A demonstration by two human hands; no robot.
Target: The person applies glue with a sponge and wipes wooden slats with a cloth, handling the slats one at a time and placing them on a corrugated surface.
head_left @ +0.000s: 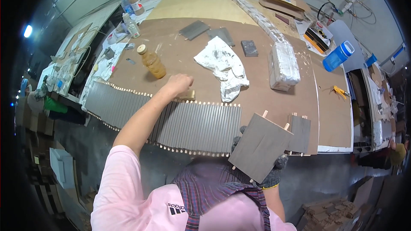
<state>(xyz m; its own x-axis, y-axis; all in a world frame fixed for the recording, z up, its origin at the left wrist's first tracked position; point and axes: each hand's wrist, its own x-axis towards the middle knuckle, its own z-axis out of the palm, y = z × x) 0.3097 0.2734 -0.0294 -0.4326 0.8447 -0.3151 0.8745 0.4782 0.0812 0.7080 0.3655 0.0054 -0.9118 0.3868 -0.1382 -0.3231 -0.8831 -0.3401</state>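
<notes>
My right hand (271,177), in a dark grey knit glove, grips a grey wood-grain panel (261,147) with pale dowels sticking out of two opposite edges. The panel is tilted up at the table's near edge, hiding most of the palm. My bare left hand (179,84) reaches over a long row of similar panels (197,126) standing on edge, packed side by side. Its fingers are curled just above a small yellowish block (187,96); whether they hold anything is hidden. Left of that hand stands a bottle of amber liquid (152,63).
A crumpled white cloth (223,66) lies mid-table. Beyond it are loose grey panels (194,30) and a dark block (249,48). A white-wrapped block (284,66) stands to the right. Another dowelled panel (299,133) lies by the near edge. A blue bottle (338,56) is farther right.
</notes>
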